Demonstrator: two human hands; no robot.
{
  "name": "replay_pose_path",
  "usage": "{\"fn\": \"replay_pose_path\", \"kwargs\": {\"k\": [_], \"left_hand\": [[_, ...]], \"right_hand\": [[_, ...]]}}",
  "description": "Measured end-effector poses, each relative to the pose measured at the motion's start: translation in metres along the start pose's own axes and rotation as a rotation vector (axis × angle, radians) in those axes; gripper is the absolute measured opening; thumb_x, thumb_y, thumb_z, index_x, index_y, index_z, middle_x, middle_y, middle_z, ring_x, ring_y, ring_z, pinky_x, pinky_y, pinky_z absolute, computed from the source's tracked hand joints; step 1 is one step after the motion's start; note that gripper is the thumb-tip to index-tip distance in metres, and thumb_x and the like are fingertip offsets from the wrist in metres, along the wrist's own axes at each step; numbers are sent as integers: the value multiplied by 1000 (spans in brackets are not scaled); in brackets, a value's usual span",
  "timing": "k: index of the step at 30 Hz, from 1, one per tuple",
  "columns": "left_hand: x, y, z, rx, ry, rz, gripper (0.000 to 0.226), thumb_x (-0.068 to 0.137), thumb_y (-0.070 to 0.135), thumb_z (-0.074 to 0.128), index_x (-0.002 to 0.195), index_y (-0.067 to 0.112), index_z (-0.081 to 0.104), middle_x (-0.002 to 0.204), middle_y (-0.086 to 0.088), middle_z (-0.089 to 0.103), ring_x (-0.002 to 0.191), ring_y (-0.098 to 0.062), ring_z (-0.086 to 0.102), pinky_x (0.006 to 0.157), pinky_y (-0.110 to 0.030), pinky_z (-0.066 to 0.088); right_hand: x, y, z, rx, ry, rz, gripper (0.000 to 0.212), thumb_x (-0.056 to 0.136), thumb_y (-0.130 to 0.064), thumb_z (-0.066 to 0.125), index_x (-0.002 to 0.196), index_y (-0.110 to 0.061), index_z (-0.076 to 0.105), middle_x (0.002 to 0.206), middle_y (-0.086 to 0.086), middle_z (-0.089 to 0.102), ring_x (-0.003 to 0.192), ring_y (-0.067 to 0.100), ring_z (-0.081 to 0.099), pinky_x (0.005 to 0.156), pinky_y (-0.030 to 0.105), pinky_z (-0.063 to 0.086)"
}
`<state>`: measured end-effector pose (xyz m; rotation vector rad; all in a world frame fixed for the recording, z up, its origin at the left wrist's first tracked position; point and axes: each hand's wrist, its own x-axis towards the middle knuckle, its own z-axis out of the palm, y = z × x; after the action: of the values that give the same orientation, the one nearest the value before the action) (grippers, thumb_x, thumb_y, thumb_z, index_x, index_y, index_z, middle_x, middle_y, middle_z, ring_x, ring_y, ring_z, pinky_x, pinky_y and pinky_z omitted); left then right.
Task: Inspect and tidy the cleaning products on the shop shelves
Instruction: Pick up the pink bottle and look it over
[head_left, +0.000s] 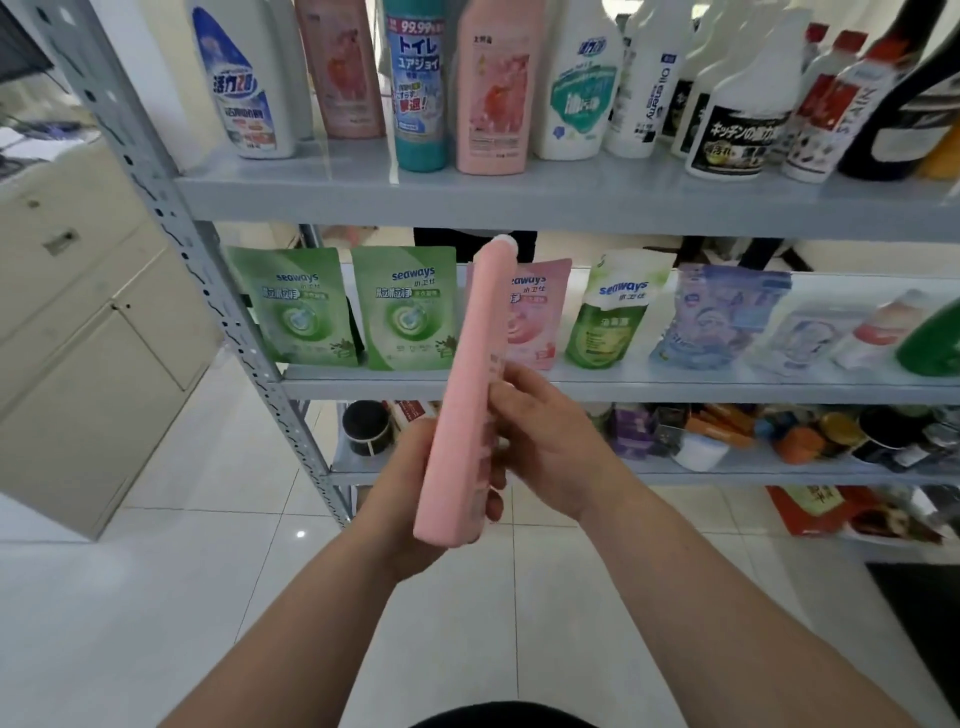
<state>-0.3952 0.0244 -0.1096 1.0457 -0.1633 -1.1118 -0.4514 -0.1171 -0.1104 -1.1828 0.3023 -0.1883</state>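
Head view: left hand and right hand both clasp a pink bottle edge-on, cap tilted toward one o'clock, fingers wrapped round its lower half. Behind it at twelve o'clock, the middle shelf holds green pouches; above stand upright bottles.

Grey metal shelving unit, perforated uprights, on white tiled floor. Top shelf: upright bottles, incl. white bottle w/ blue label, teal bottle, pink bottle, white spray bottles to the right. Middle shelf: standing refill pouches, 2 green, 1 pink, others blurred. Lower shelf: mixed small containers, too blurred to tell apart.
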Motion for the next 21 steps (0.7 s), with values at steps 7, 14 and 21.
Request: {"fn": "replay_pose_path", "kwargs": {"k": [7, 14, 21], "left_hand": [[6, 2, -18, 402, 78, 198, 73, 79, 73, 65, 131, 22, 62, 122, -12, 72, 111, -30, 71, 94, -52, 56], [2, -2, -42, 688, 270, 333, 60, 61, 47, 88, 115, 28, 69, 103, 4, 77, 96, -16, 75, 85, -44, 62], [-5, 10, -71, 794, 402, 439, 46, 75, 24, 89, 114, 28, 65, 96, 14, 75, 84, 0, 70, 61, -19, 58]], "right_hand": [[8, -2, -8, -189, 138, -43, 91, 43, -36, 100, 118, -21, 50, 116, 10, 73, 108, 31, 71, 89, 58, 58], [14, -33, 13, -339, 160, -211, 36, 77, -68, 62, 93, -36, 60, 101, -10, 68, 98, 12, 67, 89, 52, 55], [40, -93, 49, -978, 110, -374, 42, 107, -46, 39, 77, -19, 48, 64, -9, 49, 58, 0, 46, 67, 28, 37]]}}
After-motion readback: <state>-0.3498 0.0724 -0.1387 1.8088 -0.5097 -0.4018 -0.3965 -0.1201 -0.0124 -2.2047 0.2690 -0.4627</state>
